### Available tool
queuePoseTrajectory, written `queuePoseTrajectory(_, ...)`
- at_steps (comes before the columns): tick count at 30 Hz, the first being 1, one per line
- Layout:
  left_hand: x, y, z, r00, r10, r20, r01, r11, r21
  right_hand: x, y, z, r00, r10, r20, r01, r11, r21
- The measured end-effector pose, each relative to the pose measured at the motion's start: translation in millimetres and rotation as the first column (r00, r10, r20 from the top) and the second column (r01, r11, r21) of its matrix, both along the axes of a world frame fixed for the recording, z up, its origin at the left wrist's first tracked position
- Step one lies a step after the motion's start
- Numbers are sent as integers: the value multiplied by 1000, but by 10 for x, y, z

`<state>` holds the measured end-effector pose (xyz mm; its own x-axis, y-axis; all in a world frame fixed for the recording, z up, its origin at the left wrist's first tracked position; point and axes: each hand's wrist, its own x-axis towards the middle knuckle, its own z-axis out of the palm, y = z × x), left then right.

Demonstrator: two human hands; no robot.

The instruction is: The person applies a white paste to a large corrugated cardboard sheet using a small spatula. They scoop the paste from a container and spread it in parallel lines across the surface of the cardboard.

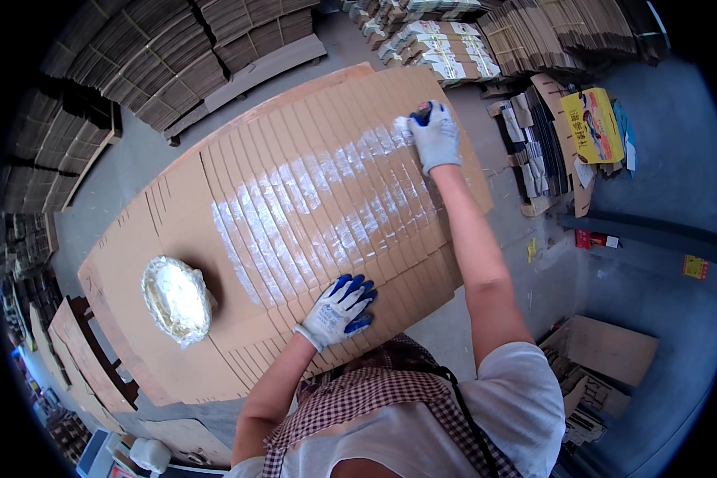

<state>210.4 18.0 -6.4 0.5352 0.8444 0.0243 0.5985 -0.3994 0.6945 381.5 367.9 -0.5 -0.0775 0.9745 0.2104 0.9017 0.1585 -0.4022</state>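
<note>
Fanned-out cardboard sheets [179, 211] lie overlapped like steps on a table in front of me. Wet, shiny white paste [299, 187] is smeared in bands across their exposed strips. At the far right of the stack, my right hand [436, 142], in a white and blue glove, is closed around a brush [404, 127]. Its white, paste-covered end touches the cardboard; most of the rest is hidden by the fingers. My left hand [338, 311], gloved alike, rests flat with fingers spread on the near edge of the sheets. A film-lined bowl [153, 296] of white paste stands on the cardboard at left.
A wooden board edge [311, 89] shows beyond the cardboard. Bundled flat cardboard stacks [167, 64] stand at the back left, with more bundles [446, 48] at the back right. To the right are a yellow printed box [591, 126] and leaning cardboard panels [609, 349].
</note>
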Motion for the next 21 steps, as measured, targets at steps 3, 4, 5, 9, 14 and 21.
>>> queuePoseTrajectory(3, -6, 4, -28, 1000, 12, -5, -12, 1000, 2, 82, -85, 182, 988, -15, -156, 9, 999, -40)
queuePoseTrajectory(4, 10, -6, -28, 1000, 8, 2, -8, 1000, 1, 52, -184, 179, 980, 54, -194, -56, 998, -4)
queuePoseTrajectory(5, 8, 5, -35, 1000, 2, 6, -2, 1000, 6, 40, -243, 129, 977, 92, -193, -91, 996, 16)
queuePoseTrajectory(9, 48, 31, 9, 1000, 0, -21, 0, 1000, 13, 393, 1, -128, 982, 60, -181, -70, 996, -47)
queuePoseTrajectory(14, 59, 23, 4, 999, -8, -53, 8, 1000, 12, 798, 255, -34, 971, -184, -149, 191, 981, 36)
queuePoseTrajectory(21, 57, 65, 49, 997, -32, -71, 31, 999, -14, 635, 438, -245, 980, 5, -199, -10, 1000, -24)
